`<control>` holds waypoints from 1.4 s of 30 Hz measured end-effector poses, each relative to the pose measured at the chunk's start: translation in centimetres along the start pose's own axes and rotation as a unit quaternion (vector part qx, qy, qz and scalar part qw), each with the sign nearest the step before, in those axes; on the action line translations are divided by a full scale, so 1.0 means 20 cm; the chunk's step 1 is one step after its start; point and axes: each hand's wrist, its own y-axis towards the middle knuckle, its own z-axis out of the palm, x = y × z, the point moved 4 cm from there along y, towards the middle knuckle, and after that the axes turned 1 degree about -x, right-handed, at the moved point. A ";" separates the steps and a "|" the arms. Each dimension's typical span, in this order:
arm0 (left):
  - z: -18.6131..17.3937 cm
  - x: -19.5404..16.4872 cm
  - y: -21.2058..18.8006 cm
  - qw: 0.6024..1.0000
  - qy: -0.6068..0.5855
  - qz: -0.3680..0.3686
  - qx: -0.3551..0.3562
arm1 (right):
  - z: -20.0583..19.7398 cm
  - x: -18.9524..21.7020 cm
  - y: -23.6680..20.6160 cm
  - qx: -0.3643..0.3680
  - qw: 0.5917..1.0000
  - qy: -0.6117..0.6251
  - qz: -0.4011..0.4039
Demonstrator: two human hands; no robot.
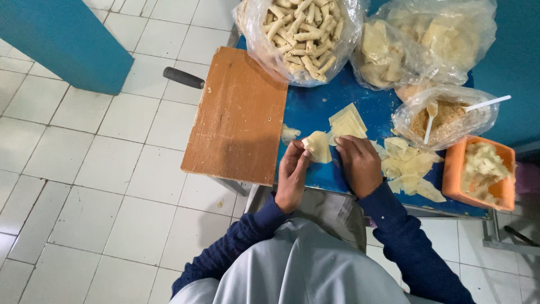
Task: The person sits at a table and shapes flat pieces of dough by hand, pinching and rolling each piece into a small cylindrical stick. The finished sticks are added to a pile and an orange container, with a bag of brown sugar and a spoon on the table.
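Pinching a folded wrapper (318,146) on the blue table (306,110), the left hand (292,175) closes its fingertips on its edge; the right hand (360,164) rests curled beside it, near the wrapper stack (347,123).

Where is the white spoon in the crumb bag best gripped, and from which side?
Grip the spoon by its handle end, coming from the right. Its handle sticks out past the open rim of the crumb bag, lying nearly level and clear of the orange tub, while the bowl end is buried in crumbs. Probably easiest for the right hand.
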 end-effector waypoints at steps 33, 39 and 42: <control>0.06 -0.07 -0.05 0.980 -0.132 -0.148 0.029 | -0.08 -0.28 -0.06 -0.043 0.969 0.146 0.195; 0.03 -0.06 -0.03 0.999 -0.013 -0.039 0.024 | -0.05 -0.02 -0.05 -0.006 1.000 0.018 0.020; 0.02 -0.06 -0.04 0.999 0.021 -0.036 0.007 | -0.04 0.02 -0.06 0.014 0.999 0.015 0.024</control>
